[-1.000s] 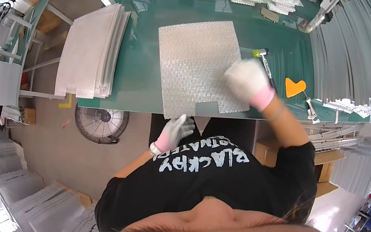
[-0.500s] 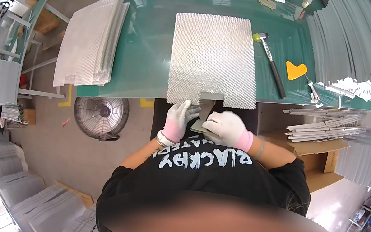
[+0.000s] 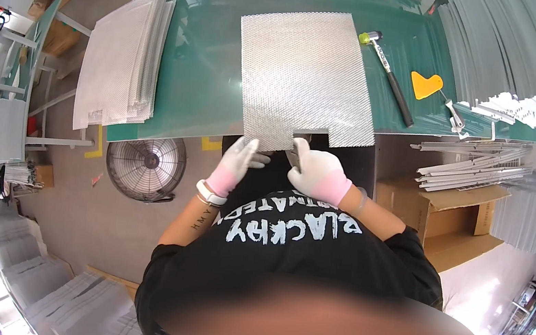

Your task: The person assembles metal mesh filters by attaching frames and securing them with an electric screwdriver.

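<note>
A silver expanded-mesh sheet [image 3: 306,76] lies on the green tabletop, its near edge reaching past the table's front, with a rectangular notch cut in that edge. My left hand [image 3: 239,163], in a white glove with a pink cuff, is at the sheet's near left corner; its thumb touches the edge and its fingers are stretched out. At the notch, my gloved right hand [image 3: 319,174] is closed, thumb uppermost, around a small grey piece [image 3: 293,159]. The fingers mostly hide that piece, so its shape is unclear.
Right of the sheet lie a mallet [image 3: 391,82], a yellow scraper [image 3: 425,86] and a small-handled tool [image 3: 454,117]. Stacked mesh sheets [image 3: 125,56] stand at the left, grey strips [image 3: 506,57] at the right. Below are a floor fan [image 3: 146,164] and an open cardboard box [image 3: 457,223].
The mesh sheet has turned slightly counterclockwise. My left hand has shifted left along its edge, and my right hand has risen to the notch. The grey piece shows less now.
</note>
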`<move>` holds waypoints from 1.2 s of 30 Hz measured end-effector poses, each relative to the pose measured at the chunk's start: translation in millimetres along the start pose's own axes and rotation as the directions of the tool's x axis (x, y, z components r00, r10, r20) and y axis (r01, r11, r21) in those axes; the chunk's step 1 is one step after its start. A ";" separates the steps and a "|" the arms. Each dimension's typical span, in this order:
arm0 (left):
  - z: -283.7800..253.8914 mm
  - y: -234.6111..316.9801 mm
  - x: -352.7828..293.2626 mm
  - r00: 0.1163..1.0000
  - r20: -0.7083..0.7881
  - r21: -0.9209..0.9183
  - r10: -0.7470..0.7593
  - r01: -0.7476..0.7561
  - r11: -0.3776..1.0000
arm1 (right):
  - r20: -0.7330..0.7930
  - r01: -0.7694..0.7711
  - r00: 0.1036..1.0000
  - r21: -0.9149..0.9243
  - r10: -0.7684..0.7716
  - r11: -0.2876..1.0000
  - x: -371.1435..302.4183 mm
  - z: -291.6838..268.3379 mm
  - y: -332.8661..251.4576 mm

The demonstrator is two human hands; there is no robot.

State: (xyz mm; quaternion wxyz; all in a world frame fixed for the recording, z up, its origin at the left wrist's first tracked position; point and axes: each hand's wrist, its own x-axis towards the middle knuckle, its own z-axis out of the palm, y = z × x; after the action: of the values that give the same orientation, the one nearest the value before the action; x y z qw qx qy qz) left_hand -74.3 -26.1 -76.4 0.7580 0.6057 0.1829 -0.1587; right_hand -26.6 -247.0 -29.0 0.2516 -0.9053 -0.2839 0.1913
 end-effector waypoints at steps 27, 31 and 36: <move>50.6 -63.9 29.9 0.852 0.169 0.228 0.496 -0.524 0.821 | 0.045 -0.015 0.993 0.966 0.110 -0.256 -10.6 64.6 75.6; 63.5 -56.6 25.9 0.952 -0.034 -0.250 0.303 -0.301 0.920 | 0.033 0.000 0.972 0.990 0.234 -0.138 -11.9 62.5 71.2; 51.8 -70.9 27.0 0.934 -0.053 0.069 0.355 -0.351 0.934 | 0.034 0.012 0.978 0.975 0.205 -0.221 -9.6 64.6 65.8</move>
State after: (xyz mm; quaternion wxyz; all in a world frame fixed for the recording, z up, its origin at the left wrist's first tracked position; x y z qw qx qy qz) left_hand -78.8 -92.5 -139.7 0.7498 0.6553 0.0909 -0.0057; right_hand -38.1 -277.3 -115.9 0.8648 -0.4011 0.0606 0.2958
